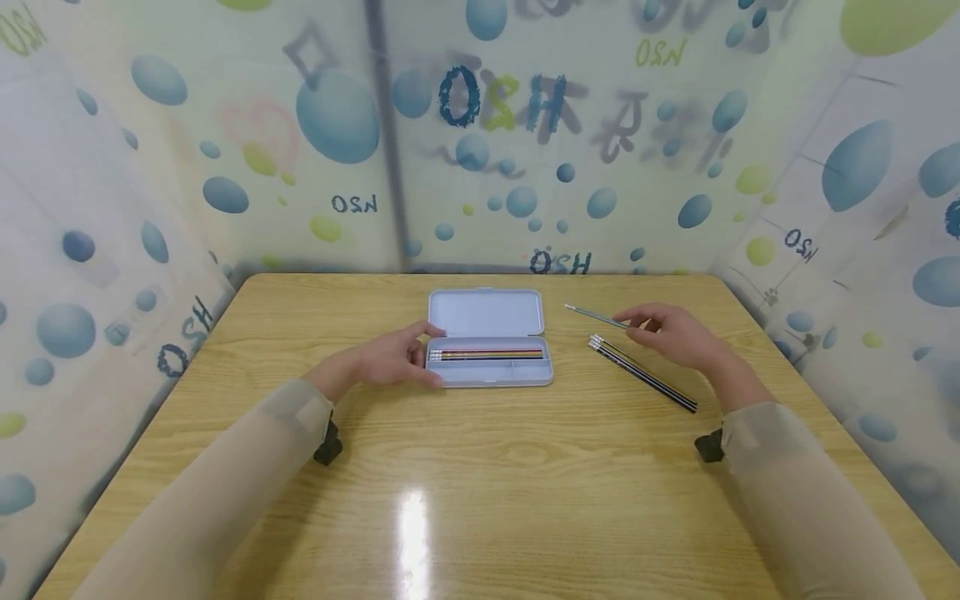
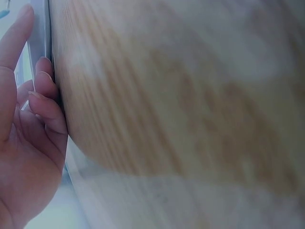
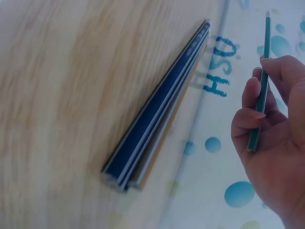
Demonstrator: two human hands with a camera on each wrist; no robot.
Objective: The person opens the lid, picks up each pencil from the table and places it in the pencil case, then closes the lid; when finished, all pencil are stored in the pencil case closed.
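An open pale-blue pencil case lies on the table with its lid folded back. Several pencils lie side by side in its long rear compartment. My left hand grips the case's left end, thumb at the front corner and index finger near the hinge. In the left wrist view, some fingers curl against the case's side. Above the table on the right, my right hand pinches a green pencil, its pale tip pointing left. Below that hand lies a bundle of dark striped pencils, apart from the case.
The wooden table reaches forward to a patterned curtain at the back, with similar sheets at both sides. A small dark device sits at the left wrist, and another dark device at the right.
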